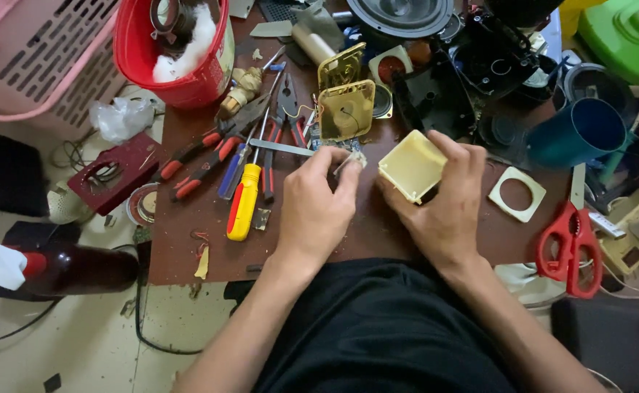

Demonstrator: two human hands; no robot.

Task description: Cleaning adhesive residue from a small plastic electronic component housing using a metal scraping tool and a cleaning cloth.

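While your right hand [447,211] wraps its grip around a cream square plastic housing [412,166] near the middle of the brown surface [188,247], your left hand [316,211] pinches what looks like a small pale scrap [354,160] just beside it. A yellow-handled screwdriver [244,201] lies toward the surface's left edge, red scissors [571,247] toward its right.

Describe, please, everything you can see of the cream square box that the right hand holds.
The cream square box looks like plastic, pale yellow, with rounded corners and a flat face turned up toward the camera. It is tilted, one corner pointing left, just above the brown table. The right hand grips it from the right side and below. The left hand is close beside it, apparently not touching.
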